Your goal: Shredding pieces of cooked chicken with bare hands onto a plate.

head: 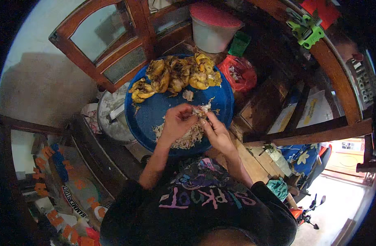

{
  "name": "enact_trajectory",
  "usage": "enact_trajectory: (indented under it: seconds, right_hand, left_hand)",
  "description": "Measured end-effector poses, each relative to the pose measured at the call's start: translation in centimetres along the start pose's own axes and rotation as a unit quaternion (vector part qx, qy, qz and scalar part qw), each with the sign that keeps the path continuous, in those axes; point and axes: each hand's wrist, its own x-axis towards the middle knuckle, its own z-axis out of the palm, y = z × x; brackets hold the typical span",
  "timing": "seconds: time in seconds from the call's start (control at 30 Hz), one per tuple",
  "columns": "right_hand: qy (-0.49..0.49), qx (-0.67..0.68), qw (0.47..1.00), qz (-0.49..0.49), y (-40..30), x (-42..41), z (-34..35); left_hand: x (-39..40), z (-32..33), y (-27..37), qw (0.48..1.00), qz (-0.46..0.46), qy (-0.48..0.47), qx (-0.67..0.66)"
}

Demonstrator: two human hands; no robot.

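Observation:
A large round blue tray lies before me. Browned yellow cooked chicken pieces are heaped along its far side. Near its front edge is a pile of shredded meat, partly hidden under my hands. Above this pile, my left hand and my right hand meet with their fingertips on a small piece of chicken. A separate small chunk of meat rests on the tray between the heap and my hands.
Beyond the tray stands a white bucket with a red lid, beside a green plastic basket. A red plastic bag touches the tray's right side. A round metal lid or tray lies left, near a wooden-framed glass door.

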Motion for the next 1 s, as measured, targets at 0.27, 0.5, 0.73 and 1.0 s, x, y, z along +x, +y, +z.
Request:
enact_trajectory:
  seconds: [0.27, 0.5, 0.73, 1.0]
  right_hand:
    - [0.120, -0.098, 0.987, -0.040, -0.5, 0.5, 1.1]
    - [0.076, 0.310, 0.942, 0.100, 0.0, 1.3, 1.3]
    - [0.103, 0.101, 0.988, -0.047, 2.3, 1.0, 2.1]
    - [0.084, 0.354, 0.925, 0.107, 2.4, 0.8, 0.2]
  left_hand:
    - [-0.5, 0.9, -1.5, 0.999, -0.002, 0.027, -0.030]
    - [-1.0, 2.6, -1.7, 0.992, 0.033, 0.077, -0.094]
    - [-1.1, 2.3, -0.3, 0.997, -0.014, 0.078, -0.015]
    - [-0.8, 2.3, -3.0, 0.977, 0.183, 0.086, -0.067]
